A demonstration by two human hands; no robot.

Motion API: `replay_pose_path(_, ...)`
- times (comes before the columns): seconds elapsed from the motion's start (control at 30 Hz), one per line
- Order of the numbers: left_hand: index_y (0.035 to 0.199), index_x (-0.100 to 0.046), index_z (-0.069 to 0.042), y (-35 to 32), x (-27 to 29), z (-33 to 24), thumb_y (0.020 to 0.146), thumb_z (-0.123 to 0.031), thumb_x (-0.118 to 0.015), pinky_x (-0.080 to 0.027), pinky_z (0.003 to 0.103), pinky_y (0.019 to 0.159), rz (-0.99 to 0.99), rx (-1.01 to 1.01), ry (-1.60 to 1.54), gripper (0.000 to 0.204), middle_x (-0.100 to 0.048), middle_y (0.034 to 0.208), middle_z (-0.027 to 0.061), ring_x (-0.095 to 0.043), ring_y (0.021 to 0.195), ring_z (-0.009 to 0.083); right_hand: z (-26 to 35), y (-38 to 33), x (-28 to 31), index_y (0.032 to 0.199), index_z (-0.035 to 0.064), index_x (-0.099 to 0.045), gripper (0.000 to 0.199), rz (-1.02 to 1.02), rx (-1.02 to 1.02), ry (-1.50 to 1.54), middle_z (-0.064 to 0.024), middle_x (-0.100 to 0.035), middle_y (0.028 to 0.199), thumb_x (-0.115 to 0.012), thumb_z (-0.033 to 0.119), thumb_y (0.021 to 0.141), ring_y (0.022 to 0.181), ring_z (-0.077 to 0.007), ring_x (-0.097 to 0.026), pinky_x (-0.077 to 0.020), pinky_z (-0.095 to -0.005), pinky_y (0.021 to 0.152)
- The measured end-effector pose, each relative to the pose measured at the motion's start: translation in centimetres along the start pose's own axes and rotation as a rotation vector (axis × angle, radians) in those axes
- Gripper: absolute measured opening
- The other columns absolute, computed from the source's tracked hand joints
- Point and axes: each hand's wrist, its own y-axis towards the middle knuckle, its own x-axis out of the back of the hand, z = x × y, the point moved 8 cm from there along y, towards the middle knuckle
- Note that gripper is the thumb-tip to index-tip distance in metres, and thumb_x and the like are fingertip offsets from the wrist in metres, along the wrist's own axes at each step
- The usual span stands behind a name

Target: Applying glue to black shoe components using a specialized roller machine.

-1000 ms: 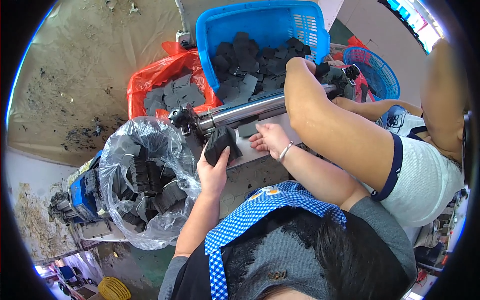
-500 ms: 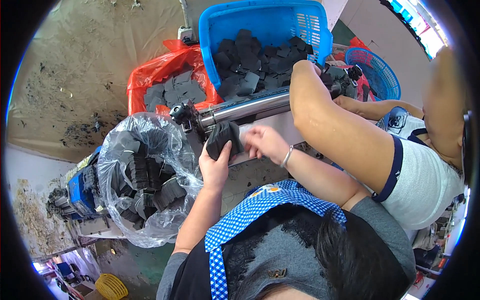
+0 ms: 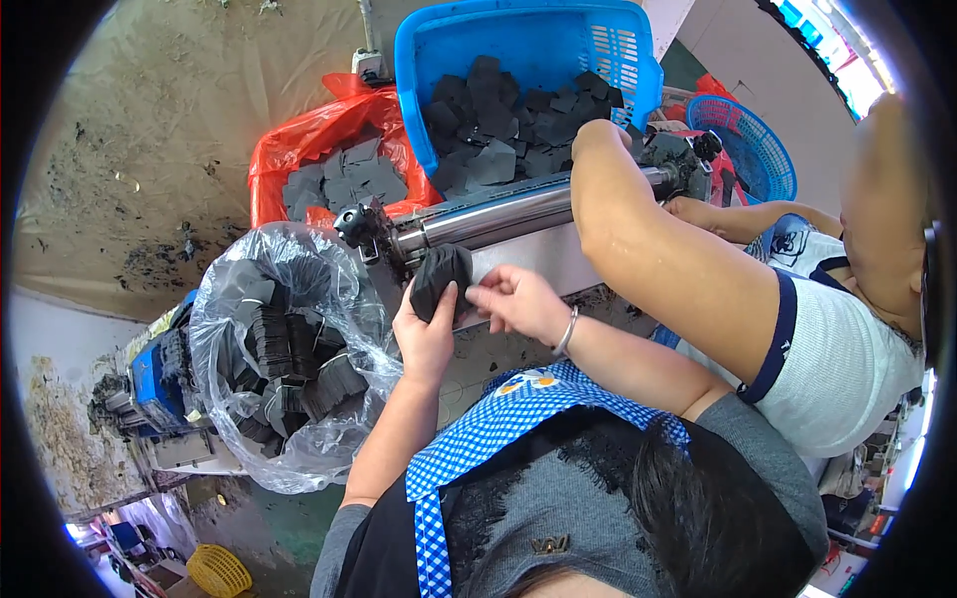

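A thick stack of thin black pieces (image 3: pixel 444 274) is gripped in my left hand (image 3: pixel 423 337), thumb across its near side. My right hand (image 3: pixel 520 302), with a bracelet at the wrist, is at the stack's right edge, its thumb and fingers pinched together. Whatever may be in that pinch is too small to make out. Just beyond the stack lies the shiny metal roller (image 3: pixel 508 221) of a machine. To the left, a clear plastic bag (image 3: pixel 214 349) holds several bundled black stacks (image 3: pixel 271 344).
A blue basket (image 3: pixel 498 40) with loose black pieces stands behind the roller, beside a red plastic bag (image 3: pixel 274 159) of similar pieces. A co-worker's arm (image 3: pixel 638 214) reaches toward the roller from the right. A round blue basket (image 3: pixel 768 149) stands at the far right.
My right hand has moved slightly left, closer to the stack, and its fingers have drawn together. The stack in my left hand has turned a little.
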Motion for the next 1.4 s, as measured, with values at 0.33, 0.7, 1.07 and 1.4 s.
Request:
replay_pose_path(0.33,0.104,-0.057,0.001,0.5,0.6,-0.2,0.084,-0.008,-0.062,-0.049,0.023,0.068,-0.020,0.072,-0.091,0.022,-0.062,0.092,0.0053,-0.058,0.080,0.0103,-2.4,0.8,3.5,0.085,0.0005,-0.055,0.021,-0.299,-0.262,0.469,-0.0074,-0.060,0.070,-0.054,0.021,0.090,0.052,-0.0130,-0.059,-0.0455,-0.0212,0.045)
replay_pose_path(0.7,0.106,-0.057,0.000,0.4,1.1,-0.5,0.084,-0.008,-0.063,-0.052,0.022,0.055,-0.071,-0.012,-0.090,0.025,-0.061,0.092,0.0052,-0.058,0.071,0.0090,-0.7,-0.2,1.9,0.092,-0.0018,-0.055,0.029,-0.201,-0.129,0.283,-0.0078,-0.061,0.073,-0.060,0.026,0.086,0.053,-0.0117,-0.059,-0.0454,-0.0206,0.045)
replay_pose_path(1.07,0.099,-0.060,0.004,1.1,2.3,-1.7,0.084,-0.008,-0.061,-0.052,0.027,0.056,-0.051,-0.069,0.002,0.020,-0.062,0.087,0.0077,-0.062,0.070,0.0156,-3.6,1.4,2.1,0.086,0.0030,-0.054,0.015,-0.118,-0.307,0.371,-0.0084,-0.060,0.070,-0.053,0.017,0.089,0.051,-0.0149,-0.058,-0.0464,-0.0258,0.044)
replay_pose_path(1.4,0.103,-0.058,0.005,1.0,1.1,1.0,0.082,-0.009,-0.064,-0.046,0.026,0.074,-0.006,-0.077,0.227,0.025,-0.062,0.093,0.0084,-0.058,0.082,0.0135,0.4,0.4,1.0,0.080,-0.0008,-0.054,0.025,-0.181,0.085,-0.064,-0.0088,-0.063,0.068,-0.055,0.023,0.088,0.051,-0.0144,-0.062,-0.0461,-0.0255,0.043)
